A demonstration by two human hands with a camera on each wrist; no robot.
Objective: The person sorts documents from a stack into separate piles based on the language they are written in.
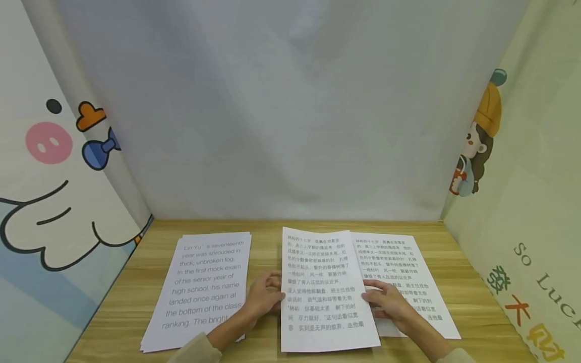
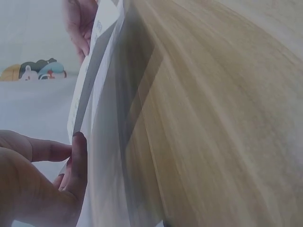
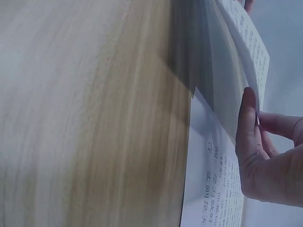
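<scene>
Between both hands a sheet of paper point(image 1: 320, 292) with printed Chinese text is held up off the table. My left hand point(image 1: 265, 295) pinches its left edge between thumb and fingers; in the left wrist view that hand point(image 2: 52, 175) shows the grip side-on. On the opposite edge my right hand point(image 1: 386, 300) pinches the paper, thumb on the printed face, as the right wrist view of the hand point(image 3: 267, 151) confirms. Partly behind the held sheet, a second Chinese-text sheet point(image 1: 390, 252) lies on the table at the right. To the left lies a slightly fanned stack of English-text sheets point(image 1: 204, 287).
The wooden tabletop point(image 1: 113, 302) carries the papers. A pale grey backdrop point(image 1: 290, 111) rises behind it. Cartoon-printed panels stand at the left point(image 1: 45, 212) and right point(image 1: 522, 176) sides.
</scene>
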